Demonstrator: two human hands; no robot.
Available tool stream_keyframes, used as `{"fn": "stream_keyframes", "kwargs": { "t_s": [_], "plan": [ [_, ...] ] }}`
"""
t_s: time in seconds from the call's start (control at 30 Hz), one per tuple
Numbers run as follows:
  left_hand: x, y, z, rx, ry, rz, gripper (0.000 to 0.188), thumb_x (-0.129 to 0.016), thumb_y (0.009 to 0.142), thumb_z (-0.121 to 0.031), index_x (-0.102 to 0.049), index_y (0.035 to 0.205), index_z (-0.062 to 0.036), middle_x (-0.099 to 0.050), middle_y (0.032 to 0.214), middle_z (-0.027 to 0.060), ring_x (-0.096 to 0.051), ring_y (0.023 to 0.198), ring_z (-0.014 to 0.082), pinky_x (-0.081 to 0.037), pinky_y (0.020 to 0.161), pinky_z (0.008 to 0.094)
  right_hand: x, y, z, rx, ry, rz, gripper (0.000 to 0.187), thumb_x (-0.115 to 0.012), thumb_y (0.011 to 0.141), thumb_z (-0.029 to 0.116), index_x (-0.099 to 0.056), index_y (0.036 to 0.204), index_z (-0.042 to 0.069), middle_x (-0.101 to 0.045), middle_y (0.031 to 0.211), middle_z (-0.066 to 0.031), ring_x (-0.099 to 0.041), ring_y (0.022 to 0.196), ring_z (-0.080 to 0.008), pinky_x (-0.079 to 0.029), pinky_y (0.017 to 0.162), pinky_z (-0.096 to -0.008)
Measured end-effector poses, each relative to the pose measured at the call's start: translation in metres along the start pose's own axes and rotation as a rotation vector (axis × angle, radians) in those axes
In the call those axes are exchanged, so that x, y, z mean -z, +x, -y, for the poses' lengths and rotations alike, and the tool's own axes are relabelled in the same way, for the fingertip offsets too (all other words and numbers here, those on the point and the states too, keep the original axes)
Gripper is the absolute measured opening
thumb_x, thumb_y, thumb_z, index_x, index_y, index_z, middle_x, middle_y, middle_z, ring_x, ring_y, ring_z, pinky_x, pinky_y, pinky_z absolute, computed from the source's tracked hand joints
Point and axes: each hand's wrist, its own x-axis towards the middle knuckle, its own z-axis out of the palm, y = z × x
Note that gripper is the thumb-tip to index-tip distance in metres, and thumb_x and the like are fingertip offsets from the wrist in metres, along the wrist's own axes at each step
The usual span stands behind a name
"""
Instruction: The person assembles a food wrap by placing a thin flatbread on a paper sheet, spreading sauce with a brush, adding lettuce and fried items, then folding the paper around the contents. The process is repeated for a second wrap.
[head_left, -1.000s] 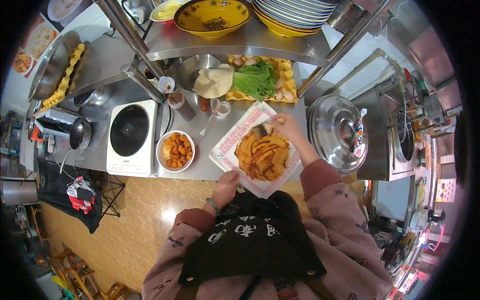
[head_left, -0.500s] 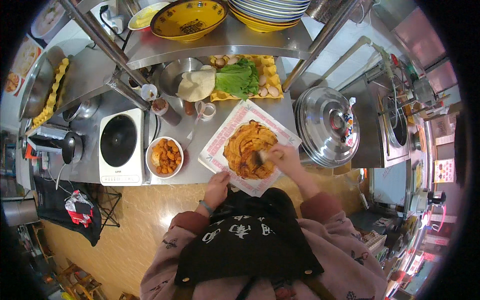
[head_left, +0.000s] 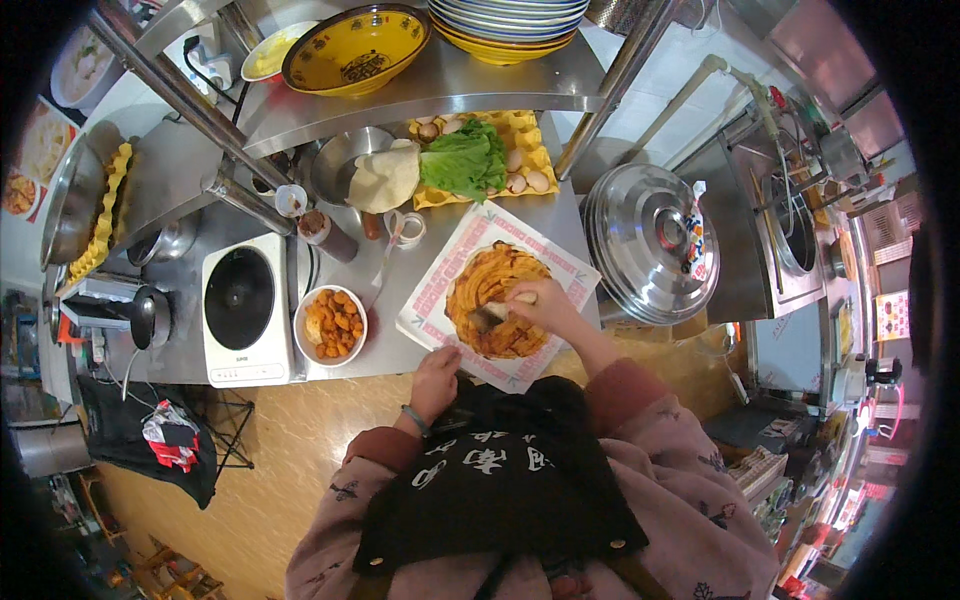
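Observation:
A round flatbread (head_left: 498,270) smeared with reddish-brown sauce lies on a white printed paper (head_left: 430,290), set askew at the counter's front. My right hand (head_left: 545,308) is closed round the short handle of a brush (head_left: 488,317), whose bristles press on the left-middle part of the bread. At the paper's near left edge, my left hand (head_left: 437,378) is closed with its fingertips gripping that edge. To the left stands a white bowl (head_left: 330,327) of orange-brown fried pieces. A spoon lies by a small jar (head_left: 406,230) and a sauce bottle (head_left: 325,235).
At the back, lettuce (head_left: 465,160) rests on a yellow egg tray (head_left: 540,150) beside a pale flat wrap (head_left: 385,180) and a metal bowl (head_left: 335,160). A white induction cooker (head_left: 240,370) is far left. Lidded steel pot (head_left: 650,240) stands right; a steel shelf (head_left: 480,85) with dishes overhangs.
My right hand has shifted left with the brush, from the bread's right-middle part toward its left. My left hand stays on the paper's edge. The whole view has turned slightly.

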Motion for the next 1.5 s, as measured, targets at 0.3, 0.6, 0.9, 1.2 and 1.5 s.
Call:
{"fn": "stream_keyframes", "kwargs": {
  "t_s": [0.3, 0.6, 0.9, 1.2, 1.5],
  "plan": [
    [-0.005, -0.001, 0.002, -0.016, -0.007, -0.041, 0.039, -0.056, 0.066, -0.002, -0.060, 0.105, -0.0006, -0.056, 0.111, 0.0137, -0.052, 0.105, 0.0298, -0.042, 0.091, 0.0369, 0.031, -0.006, 0.003, 0.023, -0.229, -0.038, 0.013, -0.063, 0.075, 0.018, -0.066, 0.080, 0.007, -0.063, 0.073, -0.0130, -0.061, 0.065, -0.0267, -0.048, 0.061, -0.0339],
    [0.000, 0.000, -0.002, -0.023, 0.003, -0.022, 0.036, -0.054, 0.067, 0.000, -0.059, 0.103, -0.0006, -0.055, 0.111, 0.0134, -0.052, 0.104, 0.0309, -0.042, 0.090, 0.0384, 0.032, -0.022, -0.012, -0.081, -0.277, -0.246, 0.012, -0.068, 0.074, 0.010, -0.066, 0.084, 0.003, -0.064, 0.077, -0.0144, -0.063, 0.071, -0.0257, -0.048, 0.065, -0.0305],
    [-0.001, 0.000, -0.001, -0.013, 0.002, -0.032, 0.034, -0.055, 0.066, -0.001, -0.060, 0.100, 0.0009, -0.055, 0.109, 0.0130, -0.052, 0.103, 0.0301, -0.041, 0.091, 0.0384, 0.008, -0.065, -0.011, 0.094, -0.239, -0.133, 0.015, -0.066, 0.077, 0.011, -0.065, 0.090, 0.004, -0.065, 0.083, -0.0141, -0.064, 0.073, -0.0263, -0.050, 0.064, -0.0305],
    [-0.004, -0.001, 0.001, -0.014, -0.015, -0.018, 0.036, -0.054, 0.067, 0.000, -0.060, 0.102, 0.0013, -0.056, 0.109, 0.0140, -0.052, 0.103, 0.0311, -0.042, 0.091, 0.0387, 0.061, -0.044, -0.024, 0.079, -0.227, -0.364, 0.019, -0.061, 0.078, 0.001, -0.062, 0.097, 0.003, -0.060, 0.084, -0.0142, -0.061, 0.076, -0.0260, -0.047, 0.066, -0.0311],
    [-0.009, -0.002, -0.001, 0.013, -0.043, -0.083, 0.037, -0.052, 0.065, 0.003, -0.061, 0.101, 0.0011, -0.057, 0.107, 0.0157, -0.054, 0.099, 0.0331, -0.045, 0.087, 0.0386, 0.037, 0.017, -0.045, 0.171, 0.118, -0.594, 0.018, -0.051, 0.085, 0.001, -0.056, 0.102, 0.003, -0.055, 0.094, -0.0102, -0.055, 0.080, -0.0202, -0.044, 0.073, -0.0294]
  ]
}}
